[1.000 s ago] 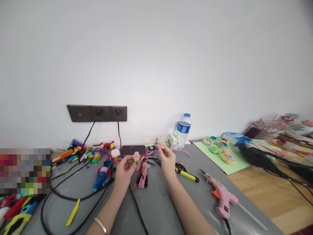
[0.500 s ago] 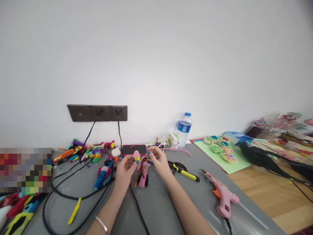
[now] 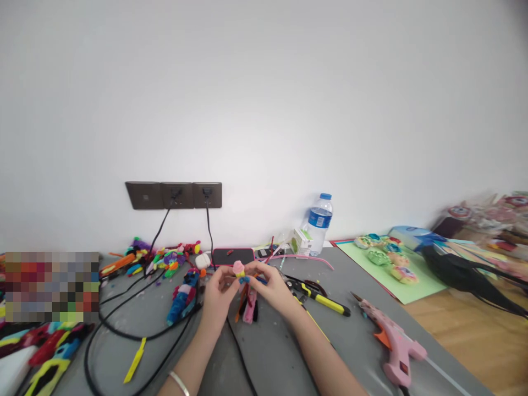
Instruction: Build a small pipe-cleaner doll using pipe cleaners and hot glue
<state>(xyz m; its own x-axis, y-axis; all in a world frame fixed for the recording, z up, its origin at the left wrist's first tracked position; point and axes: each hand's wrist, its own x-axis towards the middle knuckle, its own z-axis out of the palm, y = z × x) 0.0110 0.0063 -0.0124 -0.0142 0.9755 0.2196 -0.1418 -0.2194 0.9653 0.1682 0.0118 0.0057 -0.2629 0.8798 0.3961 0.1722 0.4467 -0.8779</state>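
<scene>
Between the fingertips of my left hand (image 3: 219, 290) is a small fuzzy figure (image 3: 238, 269), pink on top and yellow below, that looks made of pipe cleaner. My right hand (image 3: 270, 287) is closed in a pinch at the figure's lower side, on a small blue piece (image 3: 244, 279). Whether the blue piece is joined to the figure I cannot tell. Just below the hands lies a bundle of pink, orange and black pipe-cleaner pieces (image 3: 249, 312) on the grey table (image 3: 272, 357). Behind the hands a dark phone (image 3: 233, 255) lies flat.
Right of my hands are yellow-and-black handled tools (image 3: 328, 301) and a pink glue gun (image 3: 391, 344). A water bottle (image 3: 320, 225) stands by the wall. Black cables (image 3: 119, 330) loop on the left near a blue fuzzy figure (image 3: 181, 300). Fabric-like flowers (image 3: 377, 257) lie on green paper.
My right hand has moved in from the right with the blue piece, and its fingers now meet my left fingers at the figure. The whole view has shifted slightly.
</scene>
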